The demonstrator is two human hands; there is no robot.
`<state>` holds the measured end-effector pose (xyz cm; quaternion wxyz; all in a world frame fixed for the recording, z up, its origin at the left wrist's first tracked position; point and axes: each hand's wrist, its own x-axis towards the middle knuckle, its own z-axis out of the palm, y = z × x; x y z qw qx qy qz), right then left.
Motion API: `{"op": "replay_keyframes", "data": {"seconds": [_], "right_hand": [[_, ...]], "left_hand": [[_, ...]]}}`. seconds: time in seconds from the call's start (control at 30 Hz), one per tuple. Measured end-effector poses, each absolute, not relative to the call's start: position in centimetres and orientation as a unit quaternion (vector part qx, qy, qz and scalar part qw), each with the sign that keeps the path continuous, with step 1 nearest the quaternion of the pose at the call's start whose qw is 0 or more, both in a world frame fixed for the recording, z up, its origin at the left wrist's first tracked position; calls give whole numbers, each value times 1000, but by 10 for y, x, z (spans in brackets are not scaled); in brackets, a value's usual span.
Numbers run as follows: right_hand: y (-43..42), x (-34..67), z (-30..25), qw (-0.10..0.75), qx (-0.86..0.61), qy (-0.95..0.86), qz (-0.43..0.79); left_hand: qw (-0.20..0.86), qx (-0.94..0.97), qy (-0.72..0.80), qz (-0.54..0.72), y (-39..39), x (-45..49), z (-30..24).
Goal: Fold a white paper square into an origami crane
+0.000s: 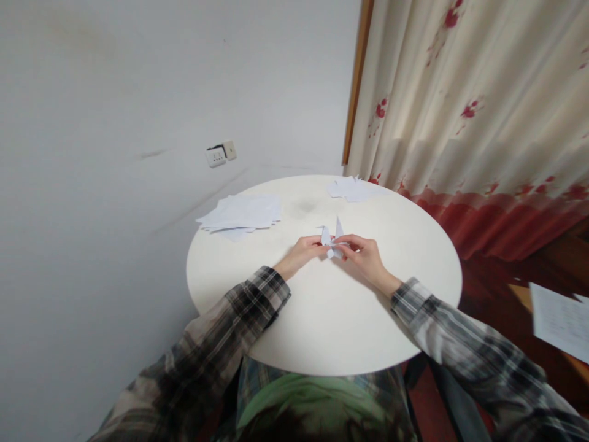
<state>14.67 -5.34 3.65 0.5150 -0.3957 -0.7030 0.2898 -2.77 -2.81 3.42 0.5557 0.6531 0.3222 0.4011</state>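
Observation:
Between my two hands, over the middle of the round white table (322, 325), is a white origami crane (326, 236). Its bent head points left and its pointed tail rises on the right. My left hand (305, 250) pinches the crane's left side between thumb and fingers. From the right, my right hand (363, 252) grips the other side near the base of the tail, thumb and fingers closed on the paper. Parts of the folded body are hidden behind my fingertips.
A stack of white paper sheets (246, 212) lies at the table's back left. Smaller white paper pieces (352, 189) sit at the far edge. Beyond are a wall with a socket (216, 157) and a floral curtain (442, 110). Written sheets (559, 319) lie off to the right.

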Motion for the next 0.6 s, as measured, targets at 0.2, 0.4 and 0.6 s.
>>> {"op": "replay_keyframes", "data": {"seconds": [0.2,0.4,0.6], "right_hand": [[-53,145,35,515,-389,-708,287],[-48,151,30,482,-381,-748,251],[-41,166,27,400,-322,-854,79]], "left_hand": [[558,643,332,406,-28,-27,33],[553,651,340,394,-27,-28,36],[553,656,347,379,-24,-31,34]]}}
